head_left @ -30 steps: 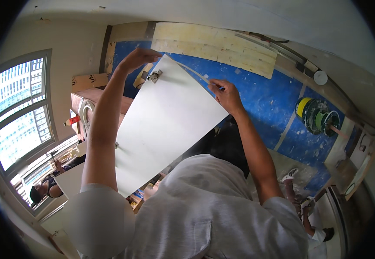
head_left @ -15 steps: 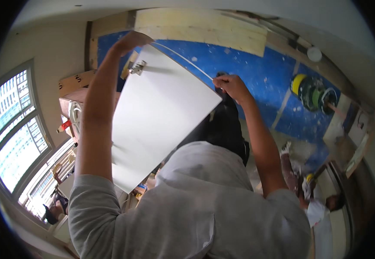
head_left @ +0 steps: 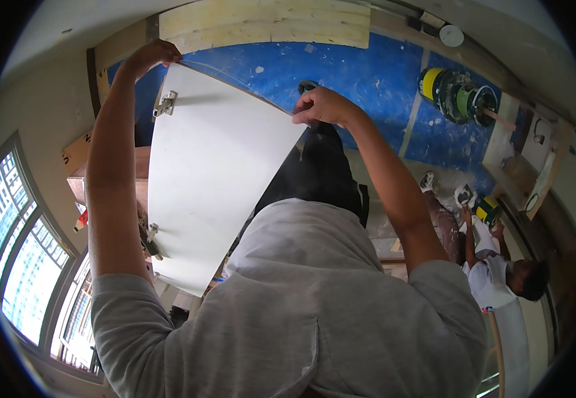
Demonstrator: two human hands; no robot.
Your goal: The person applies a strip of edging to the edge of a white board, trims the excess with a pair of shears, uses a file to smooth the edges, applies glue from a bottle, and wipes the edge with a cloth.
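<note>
A white cabinet door panel point(head_left: 218, 159) lies slanted in front of me, with a metal hinge point(head_left: 165, 105) near its far left corner and a second hinge point(head_left: 152, 231) lower on the left side. A thin pale edging strip point(head_left: 214, 69) runs along the panel's far edge. At the far left corner my left hand point(head_left: 155, 56) is closed, fingers pinching the strip's end. My right hand point(head_left: 326, 108) pinches the strip at the panel's right corner, fingertips close to the edge. The strip's ends are hidden under my fingers.
Blue sheeting point(head_left: 361, 79) covers the floor beyond, with a pale wooden board point(head_left: 268, 21) across the back. Tubs with yellow and green bands point(head_left: 457, 96) stand at the right. A co-worker in a white shirt point(head_left: 490, 278) is at the lower right. A window point(head_left: 26, 245) is on the left.
The bowed strip now lies much closer to the panel's far edge. My right hand has come left to the panel's corner; the whole view has shifted too.
</note>
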